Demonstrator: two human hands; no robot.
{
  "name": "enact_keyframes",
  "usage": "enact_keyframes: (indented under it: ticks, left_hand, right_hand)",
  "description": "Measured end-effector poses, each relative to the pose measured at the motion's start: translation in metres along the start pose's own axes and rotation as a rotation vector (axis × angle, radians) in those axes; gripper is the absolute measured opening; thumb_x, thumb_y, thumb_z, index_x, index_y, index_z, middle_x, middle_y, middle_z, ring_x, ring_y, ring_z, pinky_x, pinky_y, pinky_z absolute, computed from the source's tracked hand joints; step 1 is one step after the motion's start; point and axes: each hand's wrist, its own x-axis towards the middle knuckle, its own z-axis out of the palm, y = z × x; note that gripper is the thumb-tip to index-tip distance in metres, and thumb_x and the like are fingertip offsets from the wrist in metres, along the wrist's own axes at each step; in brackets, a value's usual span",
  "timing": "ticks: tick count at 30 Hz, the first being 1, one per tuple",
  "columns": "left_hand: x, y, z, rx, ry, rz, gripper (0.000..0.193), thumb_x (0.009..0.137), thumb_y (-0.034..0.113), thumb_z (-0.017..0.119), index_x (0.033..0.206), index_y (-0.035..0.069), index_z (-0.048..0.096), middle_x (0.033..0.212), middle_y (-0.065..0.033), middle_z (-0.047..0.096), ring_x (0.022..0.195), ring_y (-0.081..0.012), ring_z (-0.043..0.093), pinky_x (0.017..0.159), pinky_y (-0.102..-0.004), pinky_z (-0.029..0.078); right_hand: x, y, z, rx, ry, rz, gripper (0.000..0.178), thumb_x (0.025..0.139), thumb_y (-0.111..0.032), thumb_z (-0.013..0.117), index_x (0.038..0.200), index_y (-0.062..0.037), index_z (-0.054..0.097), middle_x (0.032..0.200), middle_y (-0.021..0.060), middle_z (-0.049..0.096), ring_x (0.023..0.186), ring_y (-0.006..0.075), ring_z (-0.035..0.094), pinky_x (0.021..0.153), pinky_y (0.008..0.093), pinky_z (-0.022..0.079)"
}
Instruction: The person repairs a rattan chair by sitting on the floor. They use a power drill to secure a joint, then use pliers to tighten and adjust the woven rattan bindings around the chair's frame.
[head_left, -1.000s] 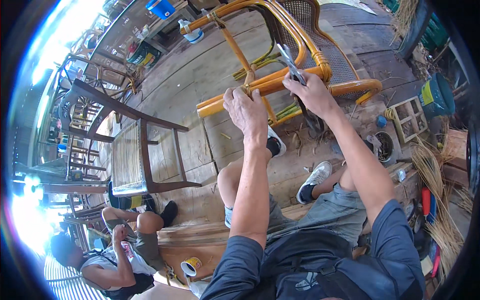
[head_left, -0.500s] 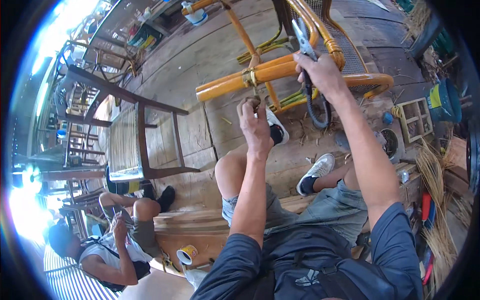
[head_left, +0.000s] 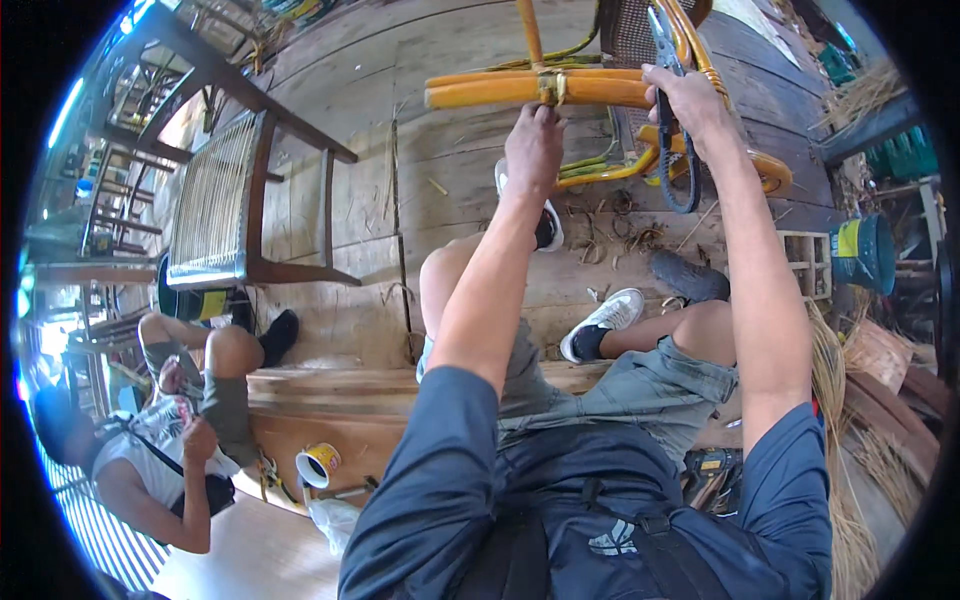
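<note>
A rattan chair frame [head_left: 480, 91] of glossy orange-brown poles lies at the top of the view, with two poles side by side pointing left. Pale strips form a binding [head_left: 550, 87] around them where another pole joins. My left hand [head_left: 535, 148] is closed just under this binding, pinching the end of a strip mostly hidden by the fingers. Farther right, my right hand [head_left: 693, 100] is wrapped round pliers [head_left: 664, 45] with black handles. Their metal jaws point up and away, and the hand rests against the poles' right end. Woven cane [head_left: 632, 38] shows behind.
A dark wooden chair [head_left: 215, 195] with a corded seat lies tipped at left. Below it sits another person [head_left: 150, 470], hands together. Rattan scraps [head_left: 610, 235] litter the plank floor. Right are a teal bucket [head_left: 862, 254] and bundled strands [head_left: 835, 400]; a yellow cup [head_left: 318, 464] lies lower left.
My left hand has moved up close against the binding. The chair frame sits higher in view and its poles lie more level. My right hand still holds the pliers.
</note>
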Motion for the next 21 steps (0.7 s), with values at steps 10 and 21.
enact_keyframes:
  ticks: [10,21]
  left_hand:
    - [0.015,0.075,-0.066,0.366,0.156,0.071,0.031,0.081,0.034,0.065,0.099,0.009,0.066,0.097,-0.0147,0.061,0.092,-0.0324,0.058,0.079,-0.0421,0.047]
    - [0.04,0.079,-0.059,0.384,-0.128,-0.127,0.027,0.085,0.026,0.059,0.101,0.005,0.063,0.103,-0.0202,0.059,0.099,-0.0372,0.056,0.084,-0.045,0.045]
  right_hand:
    - [0.001,0.009,-0.002,0.052,0.015,-0.064,0.034,0.085,-0.034,0.059,0.078,-0.001,0.063,0.067,0.0029,0.06,0.056,0.0127,0.058,0.057,0.0262,0.047]
    - [0.006,0.027,0.001,0.072,0.081,-0.062,0.037,0.085,-0.036,0.06,0.077,-0.0005,0.064,0.067,0.0051,0.061,0.058,0.0137,0.059,0.057,0.0274,0.047]
